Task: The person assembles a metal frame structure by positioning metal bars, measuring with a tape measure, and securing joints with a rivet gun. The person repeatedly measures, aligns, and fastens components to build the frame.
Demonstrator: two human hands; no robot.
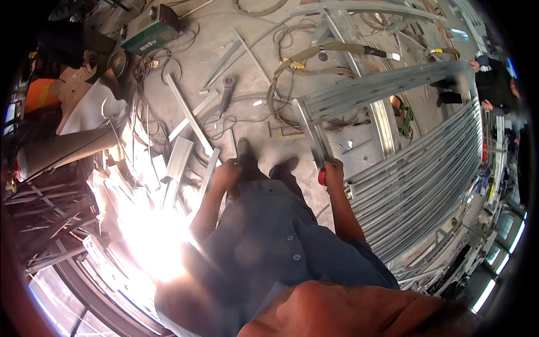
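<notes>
My right hand (334, 173) is closed around a small red round thing (321, 177), shaped like a tape measure. It is beside the near end of a grey metal bar (314, 132) belonging to a long metal frame (387, 84). My left hand (227, 174) is curled closed at the left of my legs, close to loose metal profiles (208, 178). Whatever its fingers may hold is hidden. At the frame's far right end stands another person in dark clothes (498, 84), one hand close to its corner.
Many parallel metal tubes (415, 191) fill the right side. Cables (275, 84), metal offcuts (191, 115) and a dark long-handled tool (227, 92) lie on the concrete floor. A green box-shaped machine (150, 31) stands far left. Strong white glare (160, 241) hides part of the lower left.
</notes>
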